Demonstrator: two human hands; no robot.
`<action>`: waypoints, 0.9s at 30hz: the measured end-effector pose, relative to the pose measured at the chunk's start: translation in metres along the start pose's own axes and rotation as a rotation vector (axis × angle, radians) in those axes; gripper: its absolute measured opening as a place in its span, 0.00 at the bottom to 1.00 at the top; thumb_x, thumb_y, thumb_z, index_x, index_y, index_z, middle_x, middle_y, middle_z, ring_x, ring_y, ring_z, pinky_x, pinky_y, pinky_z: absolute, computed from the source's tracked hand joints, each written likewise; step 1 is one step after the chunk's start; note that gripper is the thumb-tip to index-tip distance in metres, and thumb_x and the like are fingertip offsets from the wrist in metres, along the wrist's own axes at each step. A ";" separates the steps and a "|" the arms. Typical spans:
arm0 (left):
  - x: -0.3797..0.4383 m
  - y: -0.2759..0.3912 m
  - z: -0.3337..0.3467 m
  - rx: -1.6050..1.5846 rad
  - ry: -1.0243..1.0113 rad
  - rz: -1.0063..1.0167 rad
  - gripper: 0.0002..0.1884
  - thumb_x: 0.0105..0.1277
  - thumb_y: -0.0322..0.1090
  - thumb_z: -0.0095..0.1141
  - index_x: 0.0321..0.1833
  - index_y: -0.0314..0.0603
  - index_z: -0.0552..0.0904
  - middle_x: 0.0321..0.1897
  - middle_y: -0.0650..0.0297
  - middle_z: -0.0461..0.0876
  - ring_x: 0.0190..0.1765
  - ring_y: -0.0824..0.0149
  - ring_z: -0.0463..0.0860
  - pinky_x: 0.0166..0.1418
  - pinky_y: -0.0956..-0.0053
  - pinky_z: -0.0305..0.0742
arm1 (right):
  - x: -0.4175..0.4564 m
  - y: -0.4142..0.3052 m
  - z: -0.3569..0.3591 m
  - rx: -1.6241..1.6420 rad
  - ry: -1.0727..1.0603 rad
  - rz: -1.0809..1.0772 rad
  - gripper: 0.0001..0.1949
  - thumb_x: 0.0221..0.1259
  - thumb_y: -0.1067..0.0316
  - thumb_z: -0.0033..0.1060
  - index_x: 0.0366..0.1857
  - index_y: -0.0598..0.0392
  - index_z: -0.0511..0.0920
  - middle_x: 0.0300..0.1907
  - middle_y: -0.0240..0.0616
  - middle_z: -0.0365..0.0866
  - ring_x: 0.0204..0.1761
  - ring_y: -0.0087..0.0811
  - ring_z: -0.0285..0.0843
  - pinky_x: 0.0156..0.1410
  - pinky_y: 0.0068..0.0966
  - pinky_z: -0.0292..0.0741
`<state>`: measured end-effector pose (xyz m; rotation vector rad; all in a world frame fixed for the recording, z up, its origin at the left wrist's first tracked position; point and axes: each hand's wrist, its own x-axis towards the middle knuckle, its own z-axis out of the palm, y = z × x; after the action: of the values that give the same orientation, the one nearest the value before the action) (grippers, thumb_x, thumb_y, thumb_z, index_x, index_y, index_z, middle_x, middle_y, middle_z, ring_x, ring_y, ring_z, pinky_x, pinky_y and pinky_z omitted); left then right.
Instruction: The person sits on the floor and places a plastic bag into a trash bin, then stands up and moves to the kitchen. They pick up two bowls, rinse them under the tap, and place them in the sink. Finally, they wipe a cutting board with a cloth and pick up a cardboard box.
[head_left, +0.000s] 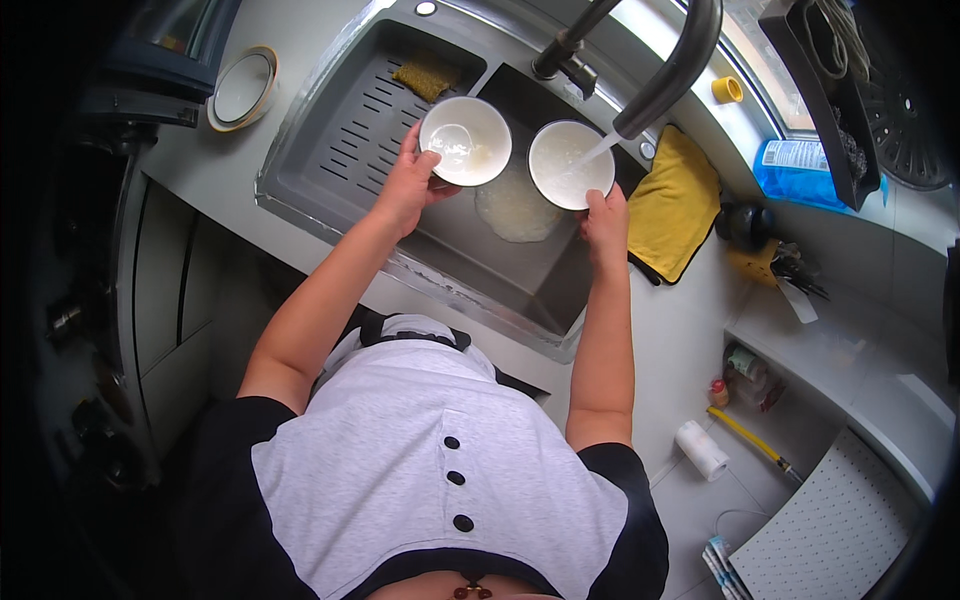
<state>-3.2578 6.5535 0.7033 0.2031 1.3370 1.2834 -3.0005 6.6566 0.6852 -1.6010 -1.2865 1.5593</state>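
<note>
My left hand (414, 180) grips a white bowl (472, 135) by its near-left rim, thumb over the edge, with a little liquid at the bottom. A second white bowl (559, 161), dark-rimmed, is in my right hand (604, 221), held at its near-right side. Water from the tap (637, 112) streams into that second bowl. Both bowls are above the grey sink (465, 255), side by side with a gap between them. Below them, foamy water (514, 214) spreads on the basin floor.
A yellow-green scouring sponge (426, 75) lies on the slotted drain tray (337, 127). Another bowl (244, 88) stands on the counter at left. Right of the sink are a yellow cloth (675, 206) and a bottle of blue liquid (799, 174). A paper roll (702, 450) is lower right.
</note>
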 end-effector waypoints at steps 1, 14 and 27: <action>0.000 0.004 -0.001 -0.001 0.005 0.017 0.32 0.71 0.34 0.42 0.78 0.57 0.51 0.67 0.59 0.66 0.61 0.59 0.75 0.56 0.58 0.78 | 0.001 0.002 0.000 0.002 0.003 0.002 0.15 0.59 0.70 0.47 0.48 0.61 0.78 0.28 0.37 0.81 0.20 0.23 0.73 0.25 0.22 0.70; 0.007 0.013 0.071 0.221 -0.325 -0.060 0.32 0.71 0.38 0.40 0.78 0.47 0.51 0.63 0.53 0.69 0.53 0.60 0.81 0.54 0.63 0.82 | -0.004 0.043 0.014 -0.107 0.030 0.026 0.15 0.59 0.70 0.46 0.48 0.62 0.77 0.29 0.43 0.82 0.25 0.30 0.81 0.33 0.29 0.76; 0.038 -0.016 0.085 0.650 -0.293 0.172 0.25 0.72 0.40 0.40 0.71 0.43 0.64 0.64 0.50 0.62 0.60 0.52 0.75 0.51 0.58 0.84 | 0.000 0.053 0.007 -0.101 0.042 -0.013 0.14 0.68 0.71 0.47 0.54 0.62 0.75 0.31 0.43 0.84 0.26 0.28 0.82 0.34 0.26 0.77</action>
<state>-3.1928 6.6217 0.6967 0.9376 1.4598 0.8714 -2.9941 6.6342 0.6366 -1.6748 -1.3698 1.4659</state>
